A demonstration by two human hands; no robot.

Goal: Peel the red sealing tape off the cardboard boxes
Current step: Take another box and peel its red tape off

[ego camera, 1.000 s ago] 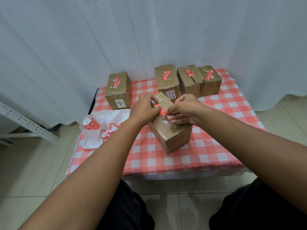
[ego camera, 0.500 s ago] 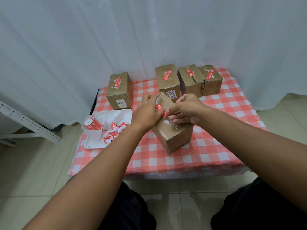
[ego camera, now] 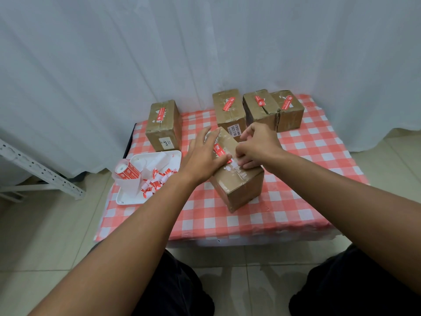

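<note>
One strip of red tape (ego camera: 220,151) lies on top of the near box (ego camera: 239,181), at the middle of the surface (ego camera: 296,201). Half a second ago the left hand (ego camera: 202,156) pinched its lifted end; now that hand lies flat on the box, fingers spread, while the right hand (ego camera: 256,148) curls its fingers at the strip's near end, apparently picking there. Likely a regrip. Behind the near box, four boxes (ego camera: 229,108) keep their tape; left of it, the tray (ego camera: 127,197) holds peeled strips.
</note>
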